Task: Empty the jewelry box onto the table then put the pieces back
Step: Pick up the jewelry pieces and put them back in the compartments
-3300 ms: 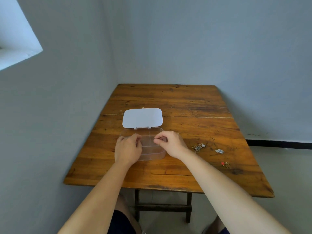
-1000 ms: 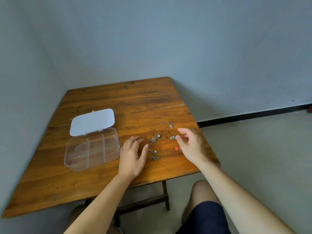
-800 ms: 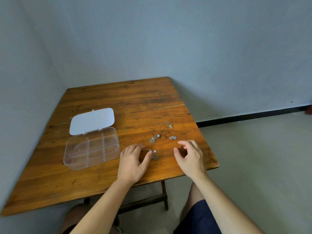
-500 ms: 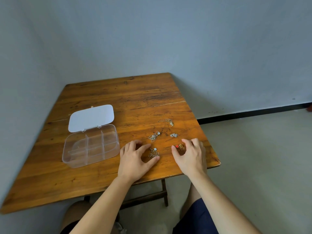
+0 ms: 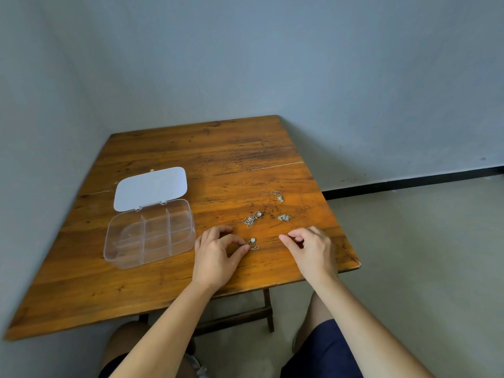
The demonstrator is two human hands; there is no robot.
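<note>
The clear jewelry box (image 5: 128, 261) stands open on the left of the wooden table (image 5: 218, 154), its white lid (image 5: 151, 188) flat behind it, and I see nothing in its compartments. My left hand (image 5: 216, 257) pinches the chain of a pale-stone pendant necklace (image 5: 253, 242) that lies on the table. My right hand (image 5: 311, 248) is curled near the right edge, thumb and forefinger closed on a small piece that the fingers hide. Beyond the hands lie a tangled necklace (image 5: 252, 219), a small silver piece (image 5: 284, 217) and a thin chain (image 5: 272, 194).
The table sits in a corner, with grey walls behind and to the left. Its right edge (image 5: 341, 227) is close to my right hand, with bare floor beyond. My knees are under the front edge.
Both hands left the box and went right to the scattered jewelry. In the last half second the left fingers closed on the pendant chain and the right fingers closed over the red piece.
</note>
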